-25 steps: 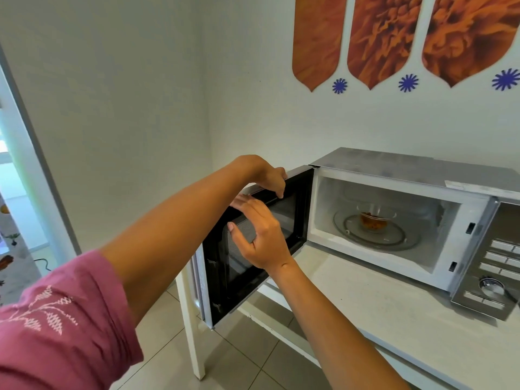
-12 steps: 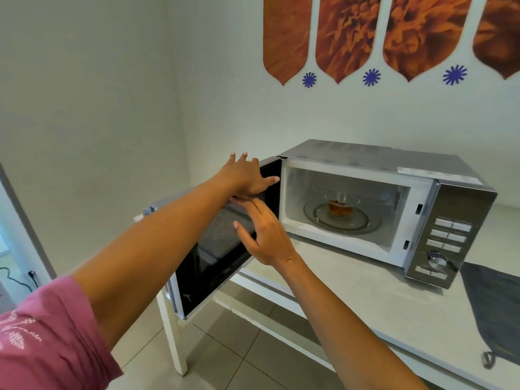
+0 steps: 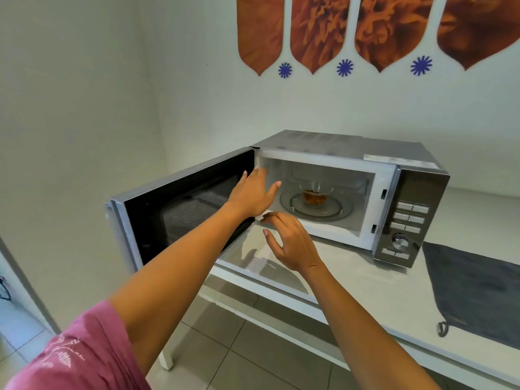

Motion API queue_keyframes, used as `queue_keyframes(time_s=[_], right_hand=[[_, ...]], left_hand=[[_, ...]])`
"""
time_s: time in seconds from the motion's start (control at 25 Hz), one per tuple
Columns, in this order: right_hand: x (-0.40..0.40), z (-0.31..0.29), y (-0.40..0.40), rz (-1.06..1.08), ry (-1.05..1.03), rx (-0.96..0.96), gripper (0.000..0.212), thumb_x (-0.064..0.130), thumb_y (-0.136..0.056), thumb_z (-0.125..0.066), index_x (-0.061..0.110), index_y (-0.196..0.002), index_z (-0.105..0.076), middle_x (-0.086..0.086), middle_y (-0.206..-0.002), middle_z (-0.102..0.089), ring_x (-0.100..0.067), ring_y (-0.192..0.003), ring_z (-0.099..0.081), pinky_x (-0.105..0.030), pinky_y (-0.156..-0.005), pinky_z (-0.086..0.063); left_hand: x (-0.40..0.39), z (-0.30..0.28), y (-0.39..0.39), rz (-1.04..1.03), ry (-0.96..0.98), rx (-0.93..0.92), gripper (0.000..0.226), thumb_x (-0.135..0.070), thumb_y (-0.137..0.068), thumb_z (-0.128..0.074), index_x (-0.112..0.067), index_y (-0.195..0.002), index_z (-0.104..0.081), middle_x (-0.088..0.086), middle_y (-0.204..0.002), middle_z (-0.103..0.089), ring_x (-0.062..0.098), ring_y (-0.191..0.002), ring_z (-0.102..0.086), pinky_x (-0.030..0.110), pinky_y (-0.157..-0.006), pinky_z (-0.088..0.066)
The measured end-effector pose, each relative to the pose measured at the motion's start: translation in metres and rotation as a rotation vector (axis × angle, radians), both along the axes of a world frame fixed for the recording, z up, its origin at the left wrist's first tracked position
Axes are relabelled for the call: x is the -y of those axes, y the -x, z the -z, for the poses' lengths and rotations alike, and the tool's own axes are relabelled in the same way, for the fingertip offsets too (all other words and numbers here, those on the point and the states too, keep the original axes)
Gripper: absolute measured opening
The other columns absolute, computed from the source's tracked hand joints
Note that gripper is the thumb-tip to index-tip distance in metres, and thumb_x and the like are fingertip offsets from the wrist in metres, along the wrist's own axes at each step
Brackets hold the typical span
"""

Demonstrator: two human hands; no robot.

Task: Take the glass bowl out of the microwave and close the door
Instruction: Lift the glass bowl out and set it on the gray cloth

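Note:
A silver microwave stands on a white table, its door swung wide open to the left. Inside, a small glass bowl with orange-brown contents sits on the glass turntable. My left hand is open with fingers spread, at the left edge of the microwave's opening, in front of the door hinge. My right hand hovers just below and in front of the opening, fingers loosely curled, holding nothing. Both hands are short of the bowl.
The white table carries the microwave at its left end. A dark grey cloth lies on the table to the right of the microwave. The control panel with buttons and a knob is on the microwave's right side. Tiled floor lies below.
The door has swung further open. Both hands have left the door and moved right toward the microwave's opening. The view has shifted so the microwave sits more centrally.

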State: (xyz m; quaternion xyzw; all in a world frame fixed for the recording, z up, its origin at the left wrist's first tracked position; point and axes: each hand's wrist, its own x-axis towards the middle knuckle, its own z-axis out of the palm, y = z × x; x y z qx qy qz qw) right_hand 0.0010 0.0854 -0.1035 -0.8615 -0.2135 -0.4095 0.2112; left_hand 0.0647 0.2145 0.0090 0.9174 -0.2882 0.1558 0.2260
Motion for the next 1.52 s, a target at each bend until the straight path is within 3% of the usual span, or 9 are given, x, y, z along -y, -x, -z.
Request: queue_keyframes(time_s=[0.2, 0.36, 0.68, 0.84, 0.92, 1.0, 1.08, 1.32, 1.52], right_hand=[[0.044, 0.018, 0.006, 0.102, -0.047, -0.064, 0.027, 0.027, -0.098, -0.054, 0.014, -0.119, -0.066, -0.005, -0.119, -0.070, -0.019, -0.110, -0.065, -0.032, -0.097, -0.052], [0.069, 0.024, 0.000, 0.179, -0.172, -0.128, 0.033, 0.033, -0.098, -0.051, 0.017, -0.124, -0.064, -0.003, -0.126, -0.067, -0.016, -0.114, -0.063, -0.021, -0.096, -0.044], [0.104, 0.022, -0.042, 0.289, -0.743, -0.202, 0.037, 0.034, -0.105, -0.040, 0.017, -0.135, -0.052, -0.003, -0.137, -0.056, -0.012, -0.124, -0.051, -0.020, -0.102, -0.039], [0.121, 0.009, -0.075, 0.365, -1.044, -0.233, 0.037, 0.038, -0.106, -0.037, 0.010, -0.118, -0.059, -0.010, -0.108, -0.064, -0.013, -0.097, -0.060, -0.037, -0.093, -0.052], [0.129, 0.000, -0.092, 0.388, -1.212, -0.340, 0.057, 0.056, -0.100, -0.032, 0.008, -0.099, -0.064, -0.015, -0.089, -0.065, -0.013, -0.078, -0.059, -0.046, -0.084, -0.050], [0.139, -0.006, -0.111, 0.431, -1.339, -0.505, 0.075, 0.070, -0.094, -0.025, 0.009, -0.119, -0.063, -0.015, -0.116, -0.066, -0.027, -0.107, -0.063, -0.050, -0.101, -0.042], [0.149, -0.009, -0.131, 0.436, -1.396, -0.538, 0.076, 0.070, -0.096, -0.019, 0.018, -0.148, -0.040, -0.011, -0.152, -0.045, -0.034, -0.139, -0.043, -0.050, -0.117, -0.026], [0.174, -0.009, -0.180, 0.386, -1.416, -0.425, 0.065, 0.055, -0.104, -0.016, 0.014, -0.150, -0.036, -0.010, -0.157, -0.040, -0.032, -0.144, -0.037, -0.039, -0.117, -0.024], [0.176, 0.001, -0.190, 0.219, -1.477, -0.502, 0.074, 0.066, -0.098, -0.009, 0.022, -0.156, -0.023, -0.005, -0.163, -0.029, -0.028, -0.150, -0.026, -0.041, -0.123, -0.018]], left_hand=[[0.027, 0.031, -0.006, 0.004, 0.079, -0.142, 0.063, -0.049, -0.101, -0.035, -0.004, -0.145, -0.033, 0.015, -0.153, -0.035, 0.030, -0.145, -0.025, 0.043, -0.121, -0.012], [0.054, 0.052, -0.023, -0.008, 0.205, -0.253, 0.061, -0.053, -0.098, -0.036, -0.009, -0.141, -0.038, 0.016, -0.151, -0.039, 0.034, -0.140, -0.035, 0.050, -0.111, -0.033], [0.124, 0.079, -0.063, -0.017, 0.603, -0.525, 0.060, -0.052, -0.100, -0.034, -0.016, -0.147, -0.033, 0.008, -0.152, -0.040, 0.029, -0.136, -0.041, 0.042, -0.110, -0.034], [0.152, 0.073, -0.096, -0.105, 0.861, -0.719, 0.062, -0.058, -0.099, -0.026, -0.018, -0.146, -0.035, 0.008, -0.151, -0.041, 0.031, -0.136, -0.040, 0.044, -0.109, -0.032], [0.162, 0.073, -0.114, -0.127, 0.977, -0.845, 0.067, -0.061, -0.098, -0.022, -0.020, -0.149, -0.031, 0.008, -0.154, -0.036, 0.031, -0.139, -0.036, 0.044, -0.112, -0.028], [0.168, 0.074, -0.133, -0.123, 1.062, -0.963, 0.075, -0.067, -0.095, -0.020, -0.021, -0.153, -0.024, 0.007, -0.158, -0.030, 0.031, -0.143, -0.029, 0.046, -0.116, -0.021], [0.173, 0.075, -0.147, -0.137, 1.107, -1.033, 0.082, -0.073, -0.091, -0.019, -0.021, -0.154, -0.023, 0.005, -0.158, -0.030, 0.030, -0.144, -0.028, 0.048, -0.118, -0.018], [0.195, 0.082, -0.170, -0.055, 1.259, -1.191, 0.089, -0.077, -0.088, -0.017, -0.018, -0.154, -0.022, 0.006, -0.159, -0.027, 0.027, -0.145, -0.026, 0.042, -0.115, -0.018], [0.207, 0.091, -0.172, 0.001, 1.268, -1.168, 0.088, -0.078, -0.087, -0.012, -0.022, -0.150, -0.035, 0.011, -0.148, -0.046, 0.027, -0.126, -0.048, 0.032, -0.089, -0.036]])
